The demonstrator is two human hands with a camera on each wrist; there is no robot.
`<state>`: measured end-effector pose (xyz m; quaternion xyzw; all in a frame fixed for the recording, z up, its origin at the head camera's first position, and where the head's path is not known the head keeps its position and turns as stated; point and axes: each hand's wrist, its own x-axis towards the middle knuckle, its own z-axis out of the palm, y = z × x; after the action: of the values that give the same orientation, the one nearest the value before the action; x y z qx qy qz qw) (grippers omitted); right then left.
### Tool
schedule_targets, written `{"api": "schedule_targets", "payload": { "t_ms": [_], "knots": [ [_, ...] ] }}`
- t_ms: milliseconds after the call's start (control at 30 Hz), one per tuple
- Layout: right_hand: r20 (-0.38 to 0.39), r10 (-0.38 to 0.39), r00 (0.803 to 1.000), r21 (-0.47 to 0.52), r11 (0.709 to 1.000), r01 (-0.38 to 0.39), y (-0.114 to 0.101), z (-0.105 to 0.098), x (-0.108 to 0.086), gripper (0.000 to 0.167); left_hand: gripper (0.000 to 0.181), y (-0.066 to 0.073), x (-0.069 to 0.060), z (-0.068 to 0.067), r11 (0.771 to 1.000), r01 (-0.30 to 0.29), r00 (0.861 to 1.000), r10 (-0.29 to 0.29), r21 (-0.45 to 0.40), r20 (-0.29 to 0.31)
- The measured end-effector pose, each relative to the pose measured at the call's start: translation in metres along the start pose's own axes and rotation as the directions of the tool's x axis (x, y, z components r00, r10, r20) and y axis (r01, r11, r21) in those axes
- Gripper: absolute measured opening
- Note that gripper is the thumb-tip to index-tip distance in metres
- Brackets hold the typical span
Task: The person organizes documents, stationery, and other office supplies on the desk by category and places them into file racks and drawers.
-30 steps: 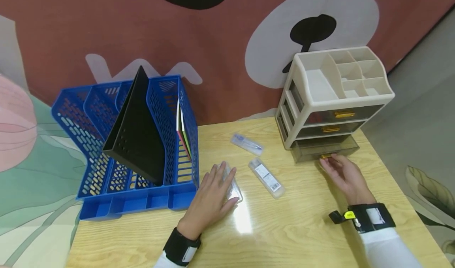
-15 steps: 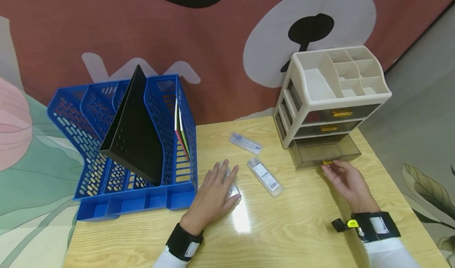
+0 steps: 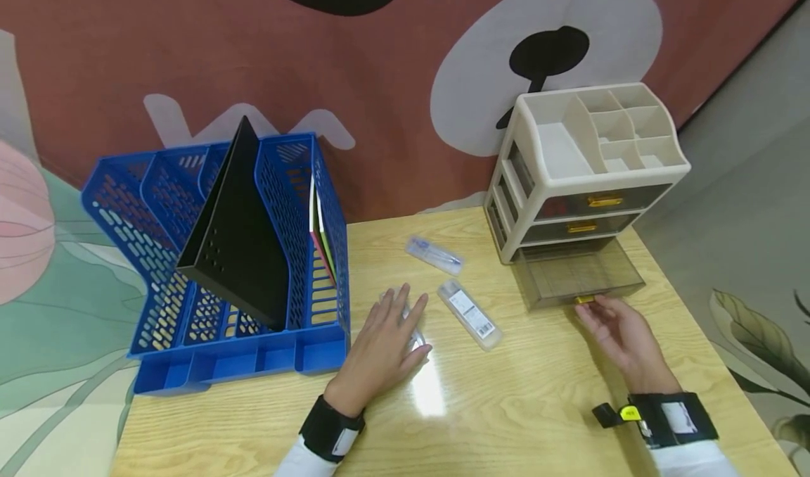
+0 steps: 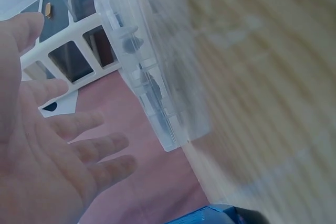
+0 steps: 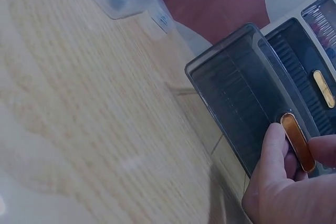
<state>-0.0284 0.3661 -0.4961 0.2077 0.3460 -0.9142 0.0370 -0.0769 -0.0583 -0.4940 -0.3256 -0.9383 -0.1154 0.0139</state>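
Note:
My right hand pinches the amber handle of the bottom drawer, which is smoky and see-through. That drawer stands pulled out from the cream desktop organizer, and nothing shows inside it. Fingers spread, my left hand is over a clear plastic case, most of which it hides in the head view. The left wrist view has the palm facing the case, with the fingers straight and not curled round it; contact is hard to tell.
Two more slim clear cases, one with a barcode label and one with bluish contents, lie mid-table. At left, a blue file rack holds a black folder and thin booklets. A patterned cloth hangs behind the table.
The bottom drawer has slid farther out toward me, and my right hand has moved back with its handle. My left hand has stayed nearly in place.

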Motion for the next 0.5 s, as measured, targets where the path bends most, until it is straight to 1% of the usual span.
{"api": "schedule_targets", "payload": {
  "t_ms": [133,300,400,500],
  "knots": [
    [0.003,-0.017,1.000,0.000,1.000,0.017,0.004,-0.004,-0.003,0.009,0.076,0.000,0.000,0.000,1.000,0.009,1.000,-0.009,-0.008,0.007],
    [0.065,-0.053,0.996,0.020,0.998,0.052,0.009,-0.009,-0.004,0.019,0.076,0.000,0.000,-0.001,1.000,0.012,1.000,-0.012,-0.004,0.013],
    [0.097,-0.078,0.992,0.010,0.997,0.077,0.011,-0.011,-0.004,0.024,0.075,0.000,0.000,-0.001,1.000,0.012,1.000,-0.012,-0.002,0.019],
    [0.106,-0.087,0.991,-0.026,0.996,0.090,0.012,-0.011,-0.007,0.024,0.075,0.000,0.001,0.000,1.000,0.010,1.000,-0.010,0.005,0.022]
  ]
}}
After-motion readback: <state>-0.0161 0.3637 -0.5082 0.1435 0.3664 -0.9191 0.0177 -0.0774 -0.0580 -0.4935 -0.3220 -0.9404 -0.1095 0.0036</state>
